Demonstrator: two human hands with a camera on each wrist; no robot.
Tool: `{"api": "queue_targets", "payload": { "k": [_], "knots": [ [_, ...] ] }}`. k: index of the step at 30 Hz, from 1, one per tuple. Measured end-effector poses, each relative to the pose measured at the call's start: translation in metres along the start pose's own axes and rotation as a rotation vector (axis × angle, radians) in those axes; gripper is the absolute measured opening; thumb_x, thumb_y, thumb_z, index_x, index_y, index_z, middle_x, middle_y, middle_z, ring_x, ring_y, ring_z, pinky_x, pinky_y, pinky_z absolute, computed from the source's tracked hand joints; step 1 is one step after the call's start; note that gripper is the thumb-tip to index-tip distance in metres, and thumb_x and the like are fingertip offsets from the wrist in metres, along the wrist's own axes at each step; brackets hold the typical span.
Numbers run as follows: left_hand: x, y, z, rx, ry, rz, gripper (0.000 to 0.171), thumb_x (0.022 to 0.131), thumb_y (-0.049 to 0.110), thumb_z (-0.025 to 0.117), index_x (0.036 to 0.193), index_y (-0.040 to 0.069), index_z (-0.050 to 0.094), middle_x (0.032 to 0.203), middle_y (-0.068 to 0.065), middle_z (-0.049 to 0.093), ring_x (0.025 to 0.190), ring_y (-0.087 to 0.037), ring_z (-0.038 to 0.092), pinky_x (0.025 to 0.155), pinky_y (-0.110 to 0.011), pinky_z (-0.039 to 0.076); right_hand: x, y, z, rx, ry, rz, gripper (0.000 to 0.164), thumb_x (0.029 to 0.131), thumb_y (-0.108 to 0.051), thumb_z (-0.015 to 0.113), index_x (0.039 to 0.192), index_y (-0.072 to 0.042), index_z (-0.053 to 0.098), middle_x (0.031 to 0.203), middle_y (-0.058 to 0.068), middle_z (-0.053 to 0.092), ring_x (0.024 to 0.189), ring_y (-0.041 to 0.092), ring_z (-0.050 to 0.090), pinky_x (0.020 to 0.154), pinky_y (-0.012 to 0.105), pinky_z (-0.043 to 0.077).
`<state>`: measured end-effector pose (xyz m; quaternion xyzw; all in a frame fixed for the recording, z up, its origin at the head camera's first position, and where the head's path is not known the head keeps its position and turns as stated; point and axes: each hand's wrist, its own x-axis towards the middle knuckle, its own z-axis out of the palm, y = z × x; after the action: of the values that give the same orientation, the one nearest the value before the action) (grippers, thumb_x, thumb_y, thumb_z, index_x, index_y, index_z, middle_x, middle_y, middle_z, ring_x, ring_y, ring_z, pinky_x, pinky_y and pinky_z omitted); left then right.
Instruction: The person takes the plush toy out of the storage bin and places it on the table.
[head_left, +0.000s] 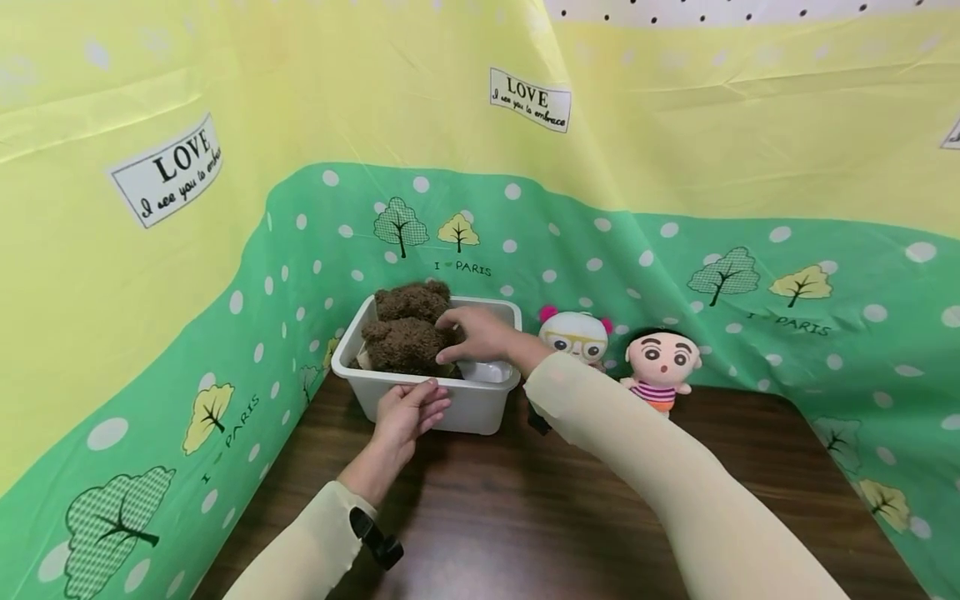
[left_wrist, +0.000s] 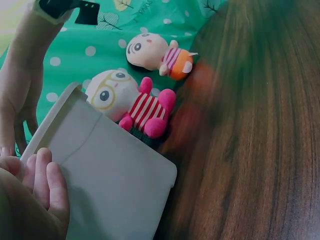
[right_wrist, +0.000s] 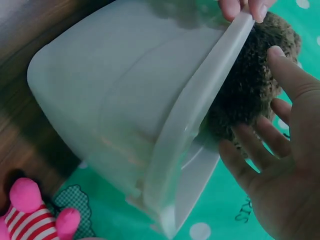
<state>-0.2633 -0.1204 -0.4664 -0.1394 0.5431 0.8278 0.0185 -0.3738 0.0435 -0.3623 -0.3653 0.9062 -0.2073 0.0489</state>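
Brown plush bear [head_left: 405,348] sits in the white bin [head_left: 468,408], at nine o'clock from the right hand [head_left: 482,331], whose thumb and fingers spread apart beside the fur. At seven o'clock, the left hand [head_left: 400,417], fingers loosely extended, touches the near rim. At ten lies a second bear [head_left: 411,302]; at three, outside, a panda doll [head_left: 573,333], then a striped-shirt doll [head_left: 662,367].

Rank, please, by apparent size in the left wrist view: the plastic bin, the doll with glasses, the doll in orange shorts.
1. Plastic bin, partly cut off by the frame
2. Doll with glasses, probably nearer
3. Doll in orange shorts
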Motion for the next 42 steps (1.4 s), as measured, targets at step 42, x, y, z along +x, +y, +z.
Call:
{"api": "queue_targets", "payload": {
  "k": [42],
  "knots": [
    [0.005,-0.007,0.005,-0.006,0.072,0.037,0.029,0.092,0.019,0.075,0.109,0.005,0.057,0.088,-0.006,0.079,0.067,-0.012,0.075,0.059,-0.023,0.061,0.04,-0.035,-0.018,-0.056,0.027,-0.017,0.04,0.089,-0.022,0.082,0.126,-0.012,0.074,0.127,0.004,0.073,0.117,0.02,0.069,0.1,0.035,0.056]
  ]
}}
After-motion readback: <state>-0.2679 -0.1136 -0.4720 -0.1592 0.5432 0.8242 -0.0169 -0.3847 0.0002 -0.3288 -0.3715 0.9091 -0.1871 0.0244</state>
